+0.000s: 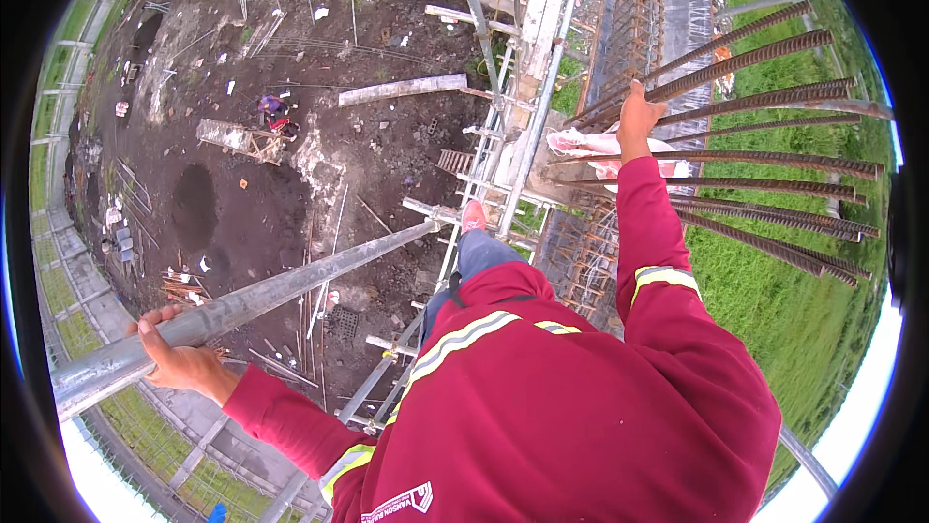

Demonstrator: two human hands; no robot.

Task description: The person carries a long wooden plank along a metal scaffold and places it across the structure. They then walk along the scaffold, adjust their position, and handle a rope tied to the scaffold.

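Observation:
My left hand (pixel 179 358) is wrapped round a thick grey scaffold pipe (pixel 290 281) that slants across the left side, thumb on the near side. Ahead on the right, my right hand (pixel 639 119) is closed on a ribbed steel rebar (pixel 745 60), one of several rusty bars fanning out from a column top. Part of its grip is hidden behind the hand and bars. A white and pink sack or cloth (pixel 585 144) lies among the bars beside my right wrist.
My shoe (pixel 473 216) stands on the scaffold frame, high over dark ground. Below left, a person (pixel 274 112) is beside a plank bench (pixel 227 137). A rebar cage (pixel 634 15) runs away ahead. Green grass (pixel 774 329) spreads on the right.

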